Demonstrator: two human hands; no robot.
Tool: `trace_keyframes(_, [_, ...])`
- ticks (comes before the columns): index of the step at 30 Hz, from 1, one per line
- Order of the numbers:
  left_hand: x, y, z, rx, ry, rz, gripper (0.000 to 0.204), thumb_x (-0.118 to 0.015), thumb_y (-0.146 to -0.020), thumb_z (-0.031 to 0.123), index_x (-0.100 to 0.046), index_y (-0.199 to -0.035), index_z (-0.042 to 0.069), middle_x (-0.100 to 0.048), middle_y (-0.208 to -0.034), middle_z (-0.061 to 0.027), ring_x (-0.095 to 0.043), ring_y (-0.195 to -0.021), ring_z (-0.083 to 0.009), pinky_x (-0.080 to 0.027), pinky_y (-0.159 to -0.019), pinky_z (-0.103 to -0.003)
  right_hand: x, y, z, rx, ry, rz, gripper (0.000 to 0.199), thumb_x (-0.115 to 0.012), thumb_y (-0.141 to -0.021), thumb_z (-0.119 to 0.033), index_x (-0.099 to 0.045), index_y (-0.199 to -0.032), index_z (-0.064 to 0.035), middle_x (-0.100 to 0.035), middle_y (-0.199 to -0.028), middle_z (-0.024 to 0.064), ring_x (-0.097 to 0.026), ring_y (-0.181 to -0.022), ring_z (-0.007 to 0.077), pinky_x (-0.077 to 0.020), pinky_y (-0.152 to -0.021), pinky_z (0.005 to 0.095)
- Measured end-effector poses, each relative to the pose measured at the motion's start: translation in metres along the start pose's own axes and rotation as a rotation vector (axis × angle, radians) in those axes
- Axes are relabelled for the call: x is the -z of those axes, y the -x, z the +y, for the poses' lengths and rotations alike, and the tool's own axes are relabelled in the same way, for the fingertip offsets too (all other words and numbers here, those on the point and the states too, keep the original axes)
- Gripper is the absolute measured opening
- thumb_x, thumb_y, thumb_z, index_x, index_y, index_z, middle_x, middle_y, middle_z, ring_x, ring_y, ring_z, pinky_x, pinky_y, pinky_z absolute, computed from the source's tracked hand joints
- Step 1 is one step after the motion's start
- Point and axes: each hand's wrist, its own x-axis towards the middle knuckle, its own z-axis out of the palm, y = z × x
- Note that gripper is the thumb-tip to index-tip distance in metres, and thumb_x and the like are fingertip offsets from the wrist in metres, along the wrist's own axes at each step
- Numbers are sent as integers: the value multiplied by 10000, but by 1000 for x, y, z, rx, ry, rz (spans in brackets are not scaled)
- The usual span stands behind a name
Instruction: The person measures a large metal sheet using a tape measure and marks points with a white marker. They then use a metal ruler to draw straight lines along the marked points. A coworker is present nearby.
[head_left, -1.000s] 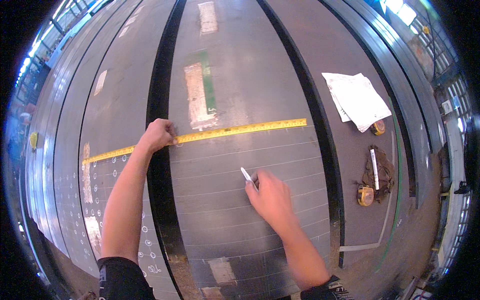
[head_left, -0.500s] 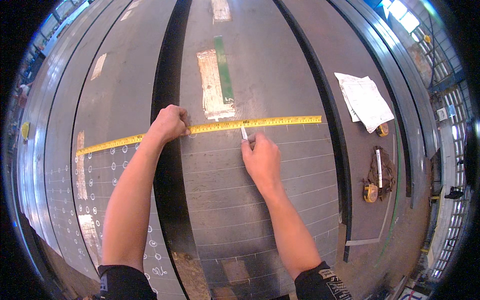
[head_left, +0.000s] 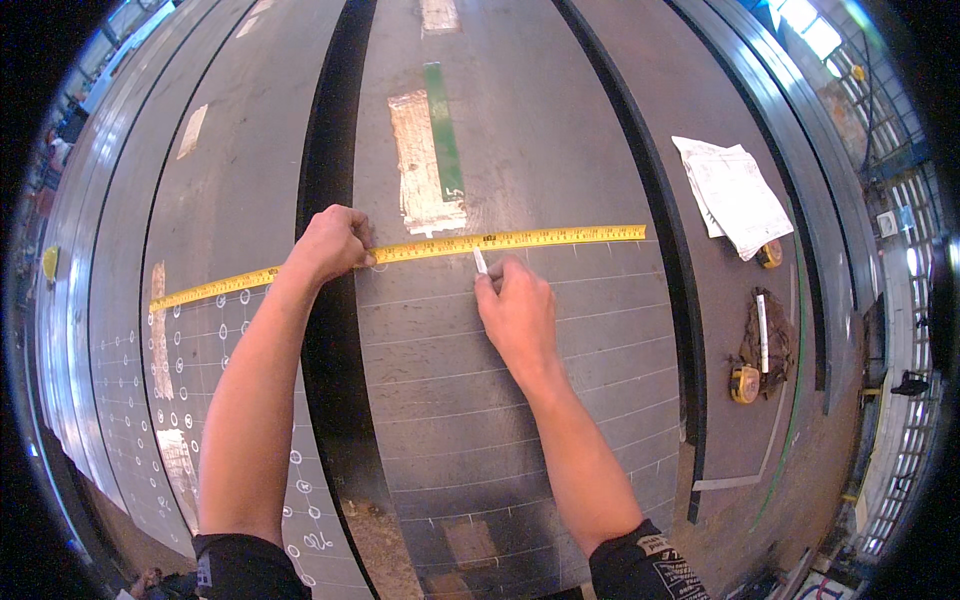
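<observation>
A yellow measuring tape blade (head_left: 560,237) lies across the grey steel plates, spanning the dark gap between two of them. My left hand (head_left: 335,243) is closed on the blade near the gap, thumb and fingers pinching it. In my right hand (head_left: 518,302) a short white chalk stick (head_left: 481,262) is pinched between thumb and fingers. Its tip meets the lower edge of the tape. Below the tape, thin white lines (head_left: 510,343) run across the middle plate. White circled marks (head_left: 222,331) dot the plate to the left.
White papers (head_left: 735,195) rest on the right-hand plate, partly over a yellow tape measure case (head_left: 769,254). Nearer stand another yellow case (head_left: 744,384), a brown cloth (head_left: 778,335) and a white stick (head_left: 763,332). A dark raised edge (head_left: 640,140) separates the middle and right plates.
My right hand with the chalk has shifted slightly left along the tape's edge. My left hand keeps its hold on the tape. The whole view has tilted a little.
</observation>
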Motion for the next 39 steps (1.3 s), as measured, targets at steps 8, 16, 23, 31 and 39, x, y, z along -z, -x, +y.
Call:
trace_keyframes(8, [-1,-2,7,-12,-19,-21,269,-857,-629,70,-731,-858,7,-734,-876,-177,-715,-885,-336,-549,-808,-408,10,2,-20,63,222,-70,188,-670,-873,-148,-643,-894,37,-685,-866,246,-693,-853,422,-561,-762,495])
trace_keyframes(16, [0,-1,-1,-23,-6,1,266,-864,-628,97,-721,-833,5,-728,-889,-198,-709,-898,-359,-549,-798,-422,57,27,-43,-14,294,-206,208,-672,-871,-182,-657,-900,24,-693,-878,241,-694,-851,415,-556,-766,501])
trace_keyframes(23, [-2,-3,-6,-48,-38,14,288,-849,-632,100,-725,-873,5,-724,-912,-213,-705,-915,-381,-553,-809,-434,-9,18,-43,42,66,-69,204,-669,-889,-174,-589,-894,14,-681,-892,224,-677,-846,429,-543,-745,515])
trace_keyframes(31, [-2,-4,-8,-66,-5,-6,295,-853,-642,105,-724,-886,-1,-731,-920,-204,-706,-928,-375,-550,-831,-431,-35,10,-40,2,41,-48,198,-660,-893,-164,-605,-901,27,-681,-872,249,-680,-833,440,-539,-748,525])
trace_keyframes(39, [-3,-7,-12,-50,21,-26,264,-856,-656,81,-721,-870,2,-738,-897,-188,-714,-915,-355,-548,-822,-423,-37,8,-39,6,25,-19,215,-684,-877,-179,-642,-867,32,-708,-830,220,-691,-803,408,-525,-751,493])
